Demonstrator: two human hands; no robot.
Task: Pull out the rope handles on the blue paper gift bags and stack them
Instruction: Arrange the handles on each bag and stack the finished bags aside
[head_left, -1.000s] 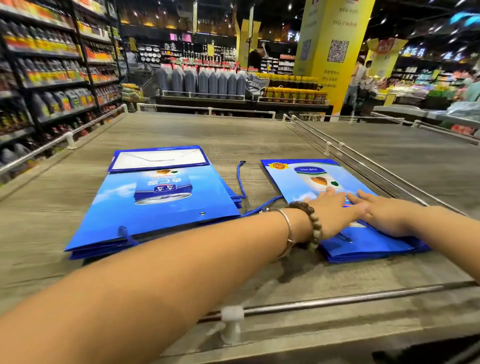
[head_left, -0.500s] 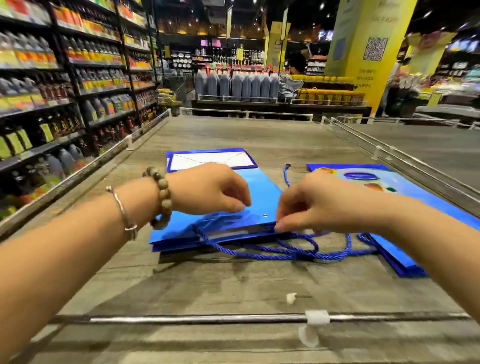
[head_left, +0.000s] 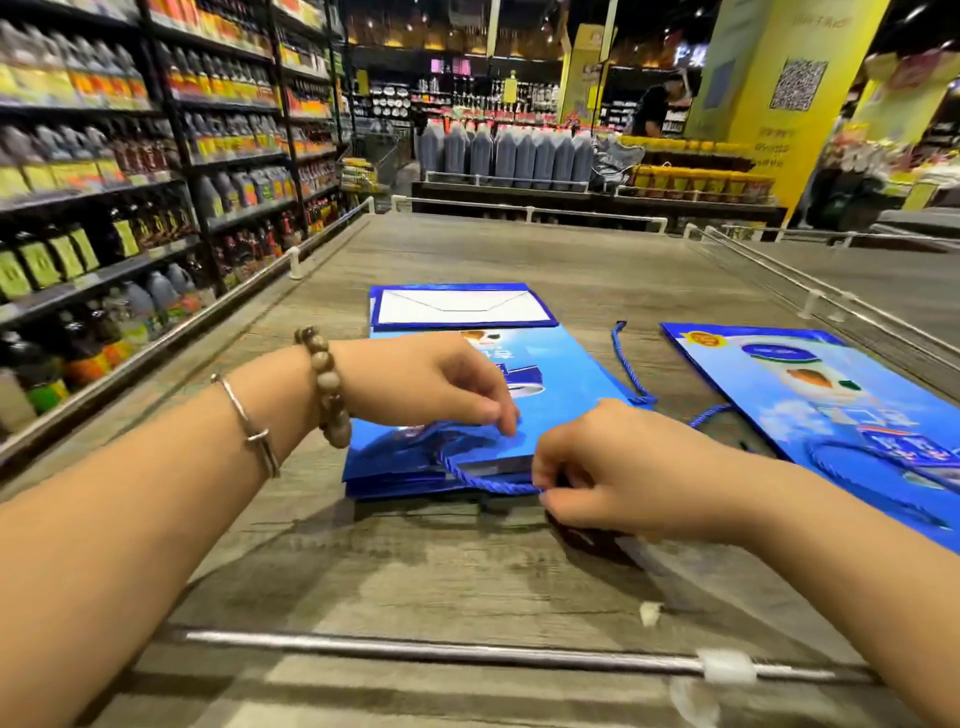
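Note:
A flat pile of blue paper gift bags (head_left: 566, 374) lies in the middle of the wooden display table (head_left: 467, 582), its white folded base turned to the far side. My left hand (head_left: 431, 384) pinches the top bag's near edge. My right hand (head_left: 613, 467) grips a blue rope handle (head_left: 483, 480) at the pile's near right corner; the rope loops under the lifted edge. A second pile of blue bags (head_left: 810, 405) lies flat to the right with a rope handle (head_left: 852, 473) spread on top.
A metal rail (head_left: 415, 647) with white clips runs along the table's near edge, and rails line the left and right sides. Shelves of bottles (head_left: 104, 208) stand to the left. A loose blue rope (head_left: 626, 358) lies between the two piles.
A second ago both hands lay flat on the right pile. They moved left to the middle pile and took hold of its top bag and rope, which is now pulled shorter under my right hand.

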